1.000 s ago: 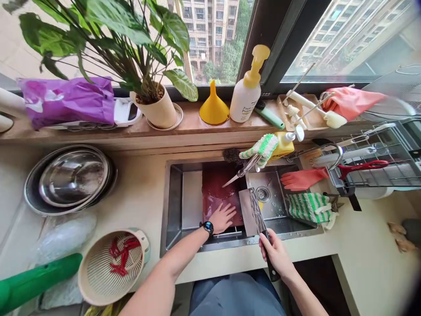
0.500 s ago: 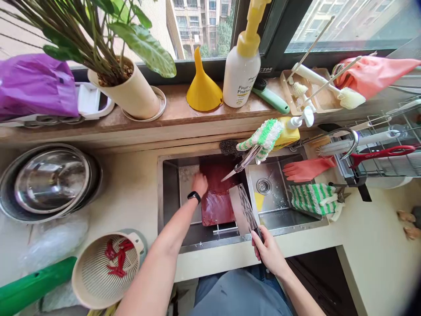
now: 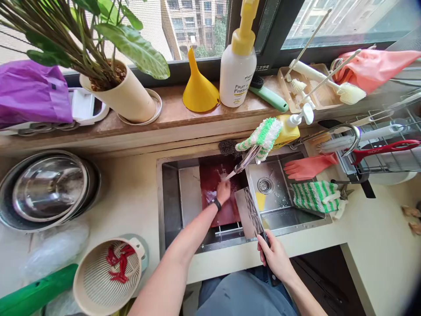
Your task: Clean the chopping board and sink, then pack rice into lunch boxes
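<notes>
My left hand (image 3: pixel 223 191), with a black watch on its wrist, lies on the dark red cutting board (image 3: pixel 213 180) in the steel sink (image 3: pixel 171 206), right under the faucet spout (image 3: pixel 245 161), where water splashes. Whether its fingers are spread or curled is hard to make out. My right hand (image 3: pixel 274 258) is wrapped round the black handle of a cleaver (image 3: pixel 250 213), whose broad blade reaches over the sink's front rim beside the board.
Stacked steel bowls (image 3: pixel 49 188) and a beige colander with red chillies (image 3: pixel 108 270) sit on the counter at left. A potted plant (image 3: pixel 125 96), yellow funnel (image 3: pixel 197 90) and pump bottle (image 3: pixel 237 74) line the sill. Pink gloves (image 3: pixel 307 167), striped cloths (image 3: pixel 312 196) and a dish rack (image 3: pixel 384 153) are at right.
My left hand slid from the board's near edge to its far left, then right to under the running faucet. The cleaver stayed in my right hand.
</notes>
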{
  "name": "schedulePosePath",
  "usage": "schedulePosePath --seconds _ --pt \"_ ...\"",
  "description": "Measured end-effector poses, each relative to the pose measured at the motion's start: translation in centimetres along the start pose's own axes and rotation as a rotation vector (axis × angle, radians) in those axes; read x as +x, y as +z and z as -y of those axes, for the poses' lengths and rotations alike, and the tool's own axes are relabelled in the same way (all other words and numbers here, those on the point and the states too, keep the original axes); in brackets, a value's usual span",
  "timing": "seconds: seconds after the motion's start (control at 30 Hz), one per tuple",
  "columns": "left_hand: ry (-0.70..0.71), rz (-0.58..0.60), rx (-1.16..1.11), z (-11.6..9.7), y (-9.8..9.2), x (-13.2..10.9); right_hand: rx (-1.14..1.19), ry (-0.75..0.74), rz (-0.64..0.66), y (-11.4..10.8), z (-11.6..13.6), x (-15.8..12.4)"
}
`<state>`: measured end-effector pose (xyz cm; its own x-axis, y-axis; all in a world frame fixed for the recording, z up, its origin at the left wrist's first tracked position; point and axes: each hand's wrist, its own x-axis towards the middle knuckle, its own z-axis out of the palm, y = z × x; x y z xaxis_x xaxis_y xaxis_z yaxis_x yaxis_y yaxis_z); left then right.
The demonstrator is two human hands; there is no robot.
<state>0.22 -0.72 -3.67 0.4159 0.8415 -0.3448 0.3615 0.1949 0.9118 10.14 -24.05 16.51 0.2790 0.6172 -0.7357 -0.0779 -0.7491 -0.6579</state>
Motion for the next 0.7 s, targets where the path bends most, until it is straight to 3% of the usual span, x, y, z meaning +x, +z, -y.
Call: schedulePosePath --seconds 0.07,0.13,0.2,0.23,0.33,0.4,0.53,0.6,0.7 --pt "0.119 0.13 0.079 0.5 0.2 -3.9 0.01 0.012 -0.001 -0.1 -0.2 -0.1" --pt "0.327 0.359 0.338 1.1 -0.3 -6.2 -0.007 0.021 -0.009 -0.4 -0.5 0.0" --pt "0.463 0.481 0.63 1.7 -1.9 -6.4 -0.057 0.019 -0.016 -0.6 -0.8 0.3" --pt "0.471 0.473 0.736 2.1 -3.1 -5.8 -0.089 0.005 -0.024 -0.6 -0.8 0.6" --pt "0.305 0.304 0.821 3.2 -7.6 -3.1 -0.19 -0.091 -0.072 0.3 -0.6 2.1" --pt "0.122 0.139 0.807 3.7 -10.4 -2.1 -0.339 -0.165 -0.121 1.5 0.1 3.8" --pt "-0.349 -0.228 0.514 4.1 -13.3 -3.7 -0.709 -0.186 -0.182 4.3 2.5 8.6" --pt "-0.447 -0.238 0.383 4.0 -13.4 -5.8 -0.819 -0.141 -0.205 5.5 3.8 11.3" --pt "-0.458 -0.129 0.271 4.1 -12.6 -9.2 -0.976 -0.09 -0.234 7.6 4.9 14.6"
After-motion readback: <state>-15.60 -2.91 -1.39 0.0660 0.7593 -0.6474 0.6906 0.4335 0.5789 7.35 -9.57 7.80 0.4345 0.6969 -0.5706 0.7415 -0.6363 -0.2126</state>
